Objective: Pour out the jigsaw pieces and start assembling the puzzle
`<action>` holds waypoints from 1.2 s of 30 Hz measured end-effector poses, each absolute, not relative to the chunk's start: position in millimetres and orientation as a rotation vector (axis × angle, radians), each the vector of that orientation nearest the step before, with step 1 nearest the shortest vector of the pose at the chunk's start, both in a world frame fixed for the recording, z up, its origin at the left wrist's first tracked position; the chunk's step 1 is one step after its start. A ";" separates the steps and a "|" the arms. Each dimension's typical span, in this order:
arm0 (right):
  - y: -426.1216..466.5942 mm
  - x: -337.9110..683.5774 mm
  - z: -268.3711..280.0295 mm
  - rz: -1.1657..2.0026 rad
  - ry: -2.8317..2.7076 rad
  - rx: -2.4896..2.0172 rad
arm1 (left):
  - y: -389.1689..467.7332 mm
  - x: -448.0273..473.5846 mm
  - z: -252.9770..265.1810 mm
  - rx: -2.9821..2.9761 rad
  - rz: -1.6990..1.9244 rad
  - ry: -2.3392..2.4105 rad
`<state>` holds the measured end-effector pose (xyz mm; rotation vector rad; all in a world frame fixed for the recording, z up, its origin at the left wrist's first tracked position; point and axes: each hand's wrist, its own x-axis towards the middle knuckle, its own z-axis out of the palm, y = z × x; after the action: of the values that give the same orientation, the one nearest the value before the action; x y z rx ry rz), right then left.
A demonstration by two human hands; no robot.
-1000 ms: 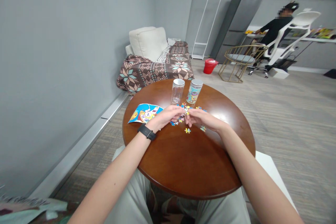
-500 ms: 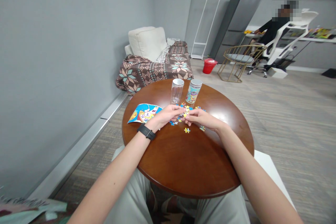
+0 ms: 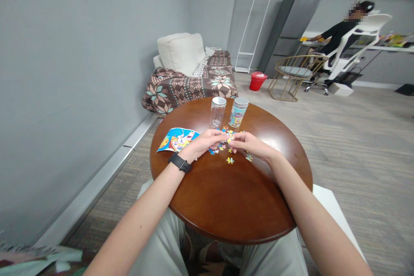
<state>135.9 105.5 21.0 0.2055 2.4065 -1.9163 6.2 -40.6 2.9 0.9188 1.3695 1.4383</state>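
Observation:
Over a pile of small jigsaw puzzle pieces (image 3: 222, 147), my left hand (image 3: 209, 139) and my right hand (image 3: 249, 143) meet almost fingertip to fingertip. Both are closed in a pinch, with a small yellow jigsaw puzzle piece (image 3: 229, 140) between them; the fingers partly hide it. Two loose pieces lie nearer to me: a yellow and blue piece (image 3: 230, 161) and a paler piece (image 3: 249, 158). Left of my left hand lies a curled picture sheet (image 3: 179, 139) with a blue cartoon print. Behind the pile stand a clear jar (image 3: 217, 114) and a cartoon-printed jar (image 3: 238, 114).
The round brown table (image 3: 226, 202) reaches over my lap. A grey wall (image 3: 97, 51) runs along the left. Beyond the table are a covered sofa (image 3: 190, 82), a red bin (image 3: 258, 81), a gold-framed chair (image 3: 296, 73) and a person (image 3: 339, 34) beside a white office chair (image 3: 371, 30).
My right fingers have shifted slightly, and a puzzle piece beneath them shows more clearly. My left hand has hardly moved. The person in the background has changed head and body position.

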 end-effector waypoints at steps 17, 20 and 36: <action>111.6 135.4 14.2 -2.221 2.276 0.127 | -42.8 9.6 7.2 0.927 1.388 1.418; 113.2 134.7 12.1 -2.222 2.262 0.122 | -42.5 7.9 5.1 0.936 1.389 1.409; 112.3 134.8 10.3 -2.254 2.171 0.150 | -42.4 9.2 9.3 0.944 1.371 1.397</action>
<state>134.8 112.3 10.3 0.1502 2.1710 -2.2539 9.2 -42.4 9.3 0.9442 1.3968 1.3706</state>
